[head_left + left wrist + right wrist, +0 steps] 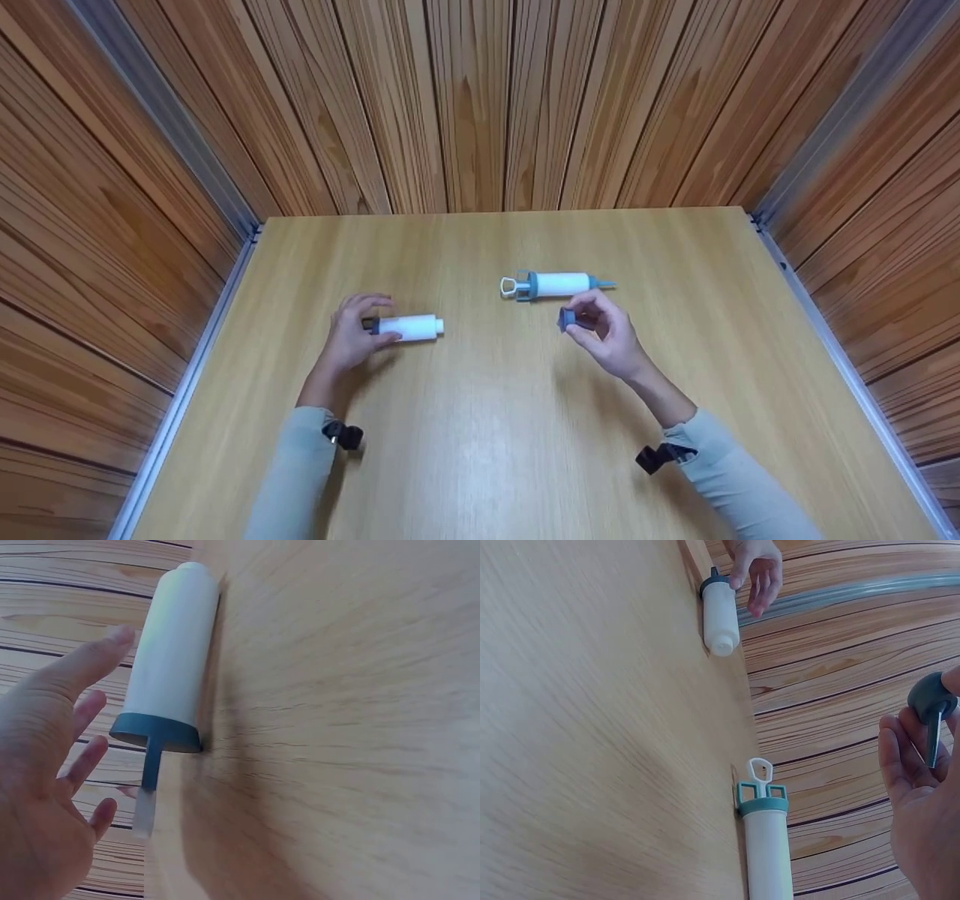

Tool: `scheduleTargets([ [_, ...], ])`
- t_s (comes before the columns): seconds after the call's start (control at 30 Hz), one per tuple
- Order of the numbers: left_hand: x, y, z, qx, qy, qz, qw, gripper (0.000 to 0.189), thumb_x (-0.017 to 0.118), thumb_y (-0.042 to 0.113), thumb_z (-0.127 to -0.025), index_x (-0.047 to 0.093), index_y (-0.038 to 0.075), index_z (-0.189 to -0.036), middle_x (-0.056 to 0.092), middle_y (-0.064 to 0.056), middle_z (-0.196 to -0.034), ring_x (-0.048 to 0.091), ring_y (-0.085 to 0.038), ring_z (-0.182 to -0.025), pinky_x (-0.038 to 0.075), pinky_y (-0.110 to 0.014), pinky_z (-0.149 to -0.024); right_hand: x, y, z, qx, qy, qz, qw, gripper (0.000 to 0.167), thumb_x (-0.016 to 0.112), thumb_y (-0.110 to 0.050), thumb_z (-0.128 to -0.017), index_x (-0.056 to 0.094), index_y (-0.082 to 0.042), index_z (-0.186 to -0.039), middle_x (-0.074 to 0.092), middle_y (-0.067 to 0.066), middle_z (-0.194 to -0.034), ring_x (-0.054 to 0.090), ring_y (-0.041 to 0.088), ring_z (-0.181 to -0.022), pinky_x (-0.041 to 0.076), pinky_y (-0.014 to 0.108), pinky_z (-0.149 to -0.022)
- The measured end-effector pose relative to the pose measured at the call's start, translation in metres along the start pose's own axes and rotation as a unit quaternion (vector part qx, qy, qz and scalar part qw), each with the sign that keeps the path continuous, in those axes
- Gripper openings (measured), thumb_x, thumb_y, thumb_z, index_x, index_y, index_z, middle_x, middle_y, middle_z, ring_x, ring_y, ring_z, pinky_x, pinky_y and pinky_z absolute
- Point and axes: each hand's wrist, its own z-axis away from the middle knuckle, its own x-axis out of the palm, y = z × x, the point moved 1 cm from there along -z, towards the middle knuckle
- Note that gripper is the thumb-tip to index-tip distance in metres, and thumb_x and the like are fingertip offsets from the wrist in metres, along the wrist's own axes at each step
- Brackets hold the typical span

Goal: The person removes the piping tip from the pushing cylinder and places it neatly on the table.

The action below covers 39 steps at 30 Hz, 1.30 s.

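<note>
My left hand is around the handle end of a white syringe-like tube lying on the table. In the left wrist view its fingers are spread and relaxed beside the tube's dark blue end collar, with a thin stem sticking out past it. The tube's other end, a narrow white neck, is bare. Over the table to the right, my right hand pinches a dark blue-grey nozzle cap with a slim tapered spout between thumb and fingers.
Just beyond my right hand lies a second white syringe, with a teal collar, a white loop handle on the left and a teal pointed tip on the right. Wood-plank walls with metal edge strips enclose the wooden table.
</note>
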Motion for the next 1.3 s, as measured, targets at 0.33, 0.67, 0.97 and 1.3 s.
scheduleTargets([
  [0.33,0.009,0.029,0.002,0.055,0.049,-0.013,0.9972,0.05,0.096,0.012,-0.09,0.077,0.007,-0.135,0.069,-0.017,-0.154,0.051,-0.04,-0.149,0.031,-0.062,-0.121,0.001,0.012,0.004,0.011,0.018,-0.004,0.9998,0.029,0.063,0.025,-0.094,0.053,0.024,-0.121,0.07,-0.01,-0.113,0.071,0.001,-0.104,0.062,0.015,-0.093],
  [0.67,0.015,0.063,0.003,0.098,0.085,0.008,0.9916,0.051,0.097,0.013,-0.088,0.078,0.01,-0.135,0.073,-0.017,-0.147,0.054,-0.04,-0.142,0.029,-0.071,-0.122,0.001,0.015,-0.003,0.016,0.013,-0.003,0.9998,0.031,0.064,0.024,-0.094,0.054,0.025,-0.124,0.07,-0.011,-0.116,0.07,0.002,-0.106,0.063,0.017,-0.097],
  [0.97,0.026,0.088,0.006,0.12,0.075,0.059,0.9883,0.055,0.096,0.008,-0.088,0.077,0.01,-0.14,0.075,-0.014,-0.143,0.063,-0.037,-0.141,0.048,-0.062,-0.124,0.007,0.018,-0.004,0.022,0.014,-0.003,0.9996,0.035,0.068,0.024,-0.092,0.057,0.024,-0.125,0.069,-0.013,-0.119,0.071,0.001,-0.109,0.062,0.017,-0.101],
  [1.3,0.037,0.11,0.005,0.155,0.057,0.094,0.9817,0.051,0.091,0.008,-0.095,0.076,0.011,-0.143,0.082,-0.009,-0.139,0.075,-0.031,-0.129,0.06,-0.053,-0.113,0.013,0.014,-0.014,0.005,0.011,-0.008,0.9999,0.037,0.07,0.023,-0.091,0.062,0.023,-0.127,0.073,-0.014,-0.123,0.073,0.002,-0.114,0.062,0.018,-0.104],
])
